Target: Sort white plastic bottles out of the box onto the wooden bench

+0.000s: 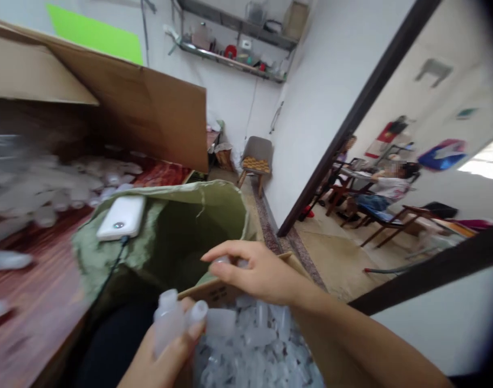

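My left hand [161,364] is closed around small translucent white plastic bottles; one bottle [166,320] stands upright against the palm and another bottle [197,312] points its neck toward me. Above the far edge of a cardboard box [216,291], my right hand [260,272] curls around translucent plastic pieces that look like bottles, mostly covered by the fingers. Inside the box lie many clear and whitish plastic pieces [262,337]. Just beyond is the mouth of a green woven sack [226,207], with its inside in shadow.
A white power bank [123,215] with a black cable rests on the sack's rim. More bottles [60,188] lie on the red table [48,280] by a large carton [149,108]. A chair [258,151] stands at the wall; people sit beyond the doorway [323,167].
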`<move>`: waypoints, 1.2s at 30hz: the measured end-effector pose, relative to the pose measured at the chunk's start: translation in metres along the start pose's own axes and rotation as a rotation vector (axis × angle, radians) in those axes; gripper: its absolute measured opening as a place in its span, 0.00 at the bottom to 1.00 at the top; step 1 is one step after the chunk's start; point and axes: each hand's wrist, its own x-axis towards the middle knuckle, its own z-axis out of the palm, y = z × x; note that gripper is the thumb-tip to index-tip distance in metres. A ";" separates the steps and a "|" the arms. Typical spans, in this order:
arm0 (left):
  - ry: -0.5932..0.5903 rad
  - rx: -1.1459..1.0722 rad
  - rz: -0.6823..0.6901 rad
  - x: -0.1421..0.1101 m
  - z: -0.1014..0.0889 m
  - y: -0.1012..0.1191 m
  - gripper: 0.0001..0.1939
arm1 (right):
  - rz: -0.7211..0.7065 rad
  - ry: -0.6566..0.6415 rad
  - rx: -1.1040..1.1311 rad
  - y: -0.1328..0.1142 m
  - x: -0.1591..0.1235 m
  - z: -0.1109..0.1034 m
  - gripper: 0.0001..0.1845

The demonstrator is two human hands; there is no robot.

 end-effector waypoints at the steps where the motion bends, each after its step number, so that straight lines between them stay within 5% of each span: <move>1: -0.015 -0.045 -0.005 -0.001 -0.001 0.000 0.27 | -0.006 -0.039 0.002 0.000 0.001 0.000 0.14; 6: -0.089 -0.155 0.070 0.006 -0.006 -0.010 0.24 | -0.047 -0.245 -0.136 0.002 0.001 -0.002 0.16; 17: -0.226 -0.174 0.144 0.001 -0.007 0.009 0.18 | -0.331 -0.412 -0.178 0.013 -0.003 0.012 0.12; 27: -0.218 -0.072 0.134 0.004 -0.007 0.004 0.19 | -0.234 -0.391 -0.342 0.017 -0.001 0.016 0.09; 32: -0.209 0.026 0.138 0.003 -0.003 0.001 0.17 | -0.146 -0.427 -0.456 0.020 0.000 0.018 0.27; 36: -0.237 0.015 0.160 0.003 -0.004 0.000 0.15 | -0.182 -0.431 -0.318 0.013 0.003 0.001 0.33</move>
